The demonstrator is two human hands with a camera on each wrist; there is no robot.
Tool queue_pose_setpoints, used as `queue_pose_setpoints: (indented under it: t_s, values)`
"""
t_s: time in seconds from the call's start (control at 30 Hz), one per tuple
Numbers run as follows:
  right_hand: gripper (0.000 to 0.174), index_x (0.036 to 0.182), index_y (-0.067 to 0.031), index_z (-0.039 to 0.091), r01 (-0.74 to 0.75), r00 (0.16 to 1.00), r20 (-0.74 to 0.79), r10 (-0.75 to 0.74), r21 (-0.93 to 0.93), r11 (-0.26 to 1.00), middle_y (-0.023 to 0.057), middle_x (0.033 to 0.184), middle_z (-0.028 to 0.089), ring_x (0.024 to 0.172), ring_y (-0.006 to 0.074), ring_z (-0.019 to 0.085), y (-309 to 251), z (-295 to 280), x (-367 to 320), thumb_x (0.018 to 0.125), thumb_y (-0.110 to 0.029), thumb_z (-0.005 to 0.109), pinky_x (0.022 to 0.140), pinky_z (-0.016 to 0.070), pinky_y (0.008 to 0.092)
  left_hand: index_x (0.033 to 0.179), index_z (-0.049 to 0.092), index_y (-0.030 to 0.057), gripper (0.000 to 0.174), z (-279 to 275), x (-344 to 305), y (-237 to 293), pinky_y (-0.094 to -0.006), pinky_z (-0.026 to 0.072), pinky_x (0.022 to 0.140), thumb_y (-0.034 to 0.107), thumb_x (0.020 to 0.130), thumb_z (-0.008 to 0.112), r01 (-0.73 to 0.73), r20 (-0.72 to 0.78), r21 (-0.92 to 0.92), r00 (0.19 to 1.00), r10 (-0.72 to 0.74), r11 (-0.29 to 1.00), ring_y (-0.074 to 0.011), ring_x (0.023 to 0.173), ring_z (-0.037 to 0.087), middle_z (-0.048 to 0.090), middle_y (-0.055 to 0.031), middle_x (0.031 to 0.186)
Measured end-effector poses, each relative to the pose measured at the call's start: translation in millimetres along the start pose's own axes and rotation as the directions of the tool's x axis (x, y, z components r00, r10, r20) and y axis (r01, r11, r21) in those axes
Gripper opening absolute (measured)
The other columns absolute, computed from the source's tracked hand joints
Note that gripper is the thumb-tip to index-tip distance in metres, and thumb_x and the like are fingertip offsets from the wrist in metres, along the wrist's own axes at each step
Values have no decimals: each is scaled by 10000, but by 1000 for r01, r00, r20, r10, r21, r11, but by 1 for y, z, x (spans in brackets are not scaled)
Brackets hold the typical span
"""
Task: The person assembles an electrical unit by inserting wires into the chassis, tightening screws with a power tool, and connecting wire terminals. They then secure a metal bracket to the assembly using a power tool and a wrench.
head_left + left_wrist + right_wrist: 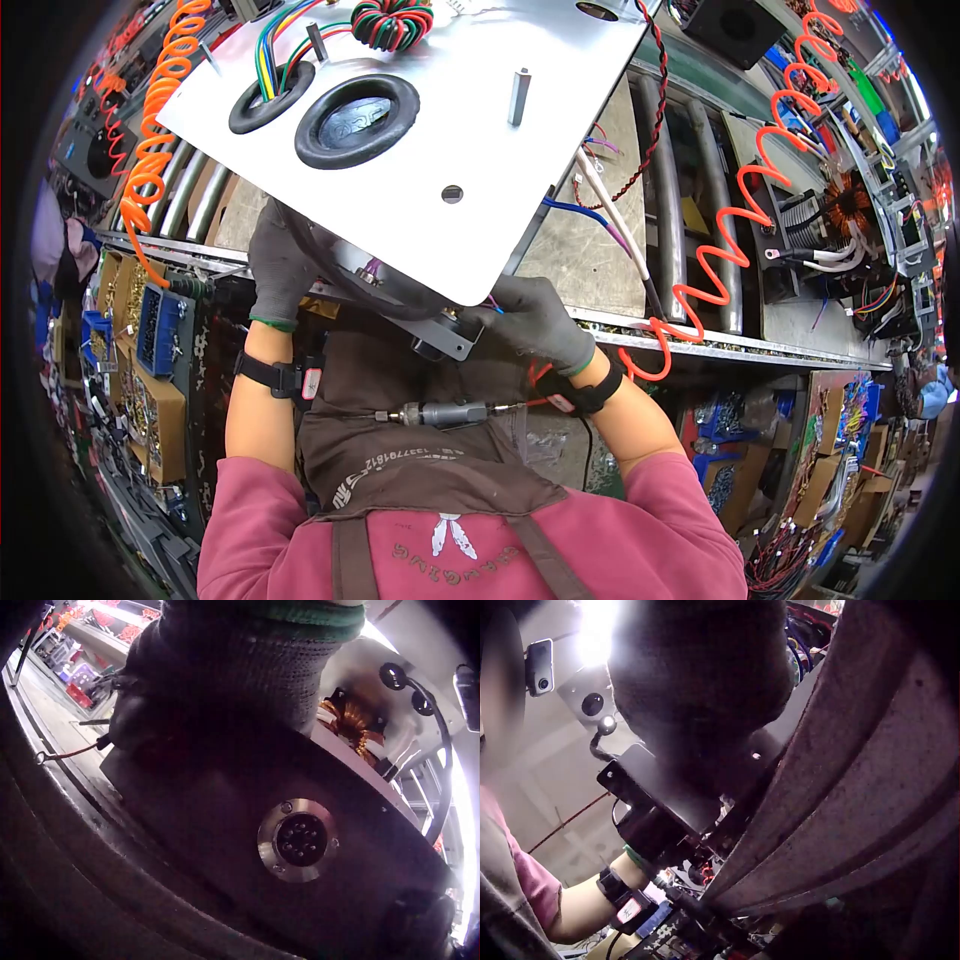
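A black metal panel (435,333) with bent end brackets sits at the near side of a silver metal plate (430,235). My gloved left hand (280,268) holds the panel's left end, its fingertips hidden under the plate. In the left wrist view, a round multi-pin connector (300,840) is set in the panel's dark face. My gloved right hand (540,318) grips the panel's right end, close to the plate's near corner. The right wrist view shows the back of this glove (697,667) over the dark metal; its fingertips are in shadow.
On the plate are two black grommets (310,130), a wound toroid coil (392,22) and a metal standoff (519,97). A power screwdriver (450,413) lies across the apron. Orange coiled hoses (735,255) hang on both sides. Rollers (665,200) and parts bins (160,330) flank the work.
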State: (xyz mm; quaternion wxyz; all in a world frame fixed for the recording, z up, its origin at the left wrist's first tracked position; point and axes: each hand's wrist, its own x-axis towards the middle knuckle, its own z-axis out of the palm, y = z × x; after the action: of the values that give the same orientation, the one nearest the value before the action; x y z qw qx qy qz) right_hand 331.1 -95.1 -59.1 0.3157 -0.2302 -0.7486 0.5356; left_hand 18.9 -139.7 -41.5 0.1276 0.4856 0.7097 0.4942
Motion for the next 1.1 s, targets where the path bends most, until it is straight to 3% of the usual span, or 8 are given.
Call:
queue_pose_setpoints:
  t_s: [0.3, 0.43, 0.5, 0.57, 0.67, 0.9, 1.0, 1.1]
  values:
    - [408, 1235, -82, 609, -42, 998, 42, 40, 29, 999, 110, 929, 694, 831, 101, 646, -2, 0, 2, 837, -9, 666, 742, 520, 272, 1028, 596, 51, 407, -2, 2, -27, -373, 514, 727, 342, 775, 725, -89, -36, 178, 995, 97, 980, -280, 828, 666, 664, -117, 883]
    - [422, 1233, -90, 609, 156, 987, 39, -153, -105, 982, 139, 962, 685, 830, 178, 672, 3, -1, 5, 824, -12, 676, 748, 519, 288, 1027, 597, 52, 393, -1, 2, -30, -387, 513, 721, 344, 788, 707, -142, -78, 263, 983, 168, 954, -299, 854, 668, 670, -124, 898]
    - [429, 1235, -93, 608, 201, 979, 54, -194, -166, 965, 150, 984, 680, 831, 217, 679, 1, -2, 3, 820, -10, 677, 748, 518, 294, 1038, 599, 57, 401, -2, 2, -31, -384, 512, 727, 351, 788, 708, -124, -52, 251, 989, 142, 960, -305, 854, 666, 672, -121, 908]
    - [430, 1227, -103, 612, 83, 995, 72, -72, -161, 983, 160, 989, 668, 816, 302, 664, -1, -3, 1, 811, -19, 684, 720, 517, 318, 1050, 600, 64, 408, -1, 1, -23, -379, 511, 738, 357, 788, 708, -126, -35, 182, 990, 135, 975, -305, 864, 664, 674, -114, 918]
    - [452, 1223, -110, 613, 170, 984, -23, -174, -134, 976, 170, 959, 652, 808, 325, 654, -6, 2, 4, 788, -2, 674, 693, 509, 344, 1061, 604, 72, 409, -1, -2, -10, -372, 507, 756, 353, 785, 714, -77, -19, 47, 997, 78, 996, -295, 884, 661, 678, -102, 930]
    - [527, 1252, -114, 603, 161, 980, 162, -116, -295, 942, 130, 1062, 675, 909, 248, 680, -12, -11, 10, 750, 46, 626, 782, 524, 300, 1044, 621, 82, 376, -1, 2, -14, -361, 505, 769, 262, 742, 753, -76, -30, 139, 996, 80, 987, -260, 890, 656, 678, -83, 918]
    - [475, 1244, -81, 606, 180, 984, 39, -176, -157, 971, 106, 1098, 688, 935, 178, 675, -15, -11, 13, 783, 33, 619, 818, 516, 271, 1032, 625, 84, 386, -1, -1, 1, -363, 504, 768, 234, 709, 773, -8, -68, 168, 997, 20, 986, -261, 876, 655, 671, -79, 902]
    - [400, 1219, -34, 615, -47, 986, 160, 50, -27, 999, 87, 1067, 700, 916, 123, 650, -24, -20, 25, 822, 9, 616, 818, 508, 265, 1029, 625, 87, 397, -2, 0, 0, -369, 502, 766, 241, 700, 784, 7, -51, 188, 999, 3, 982, -268, 879, 652, 668, -81, 901]
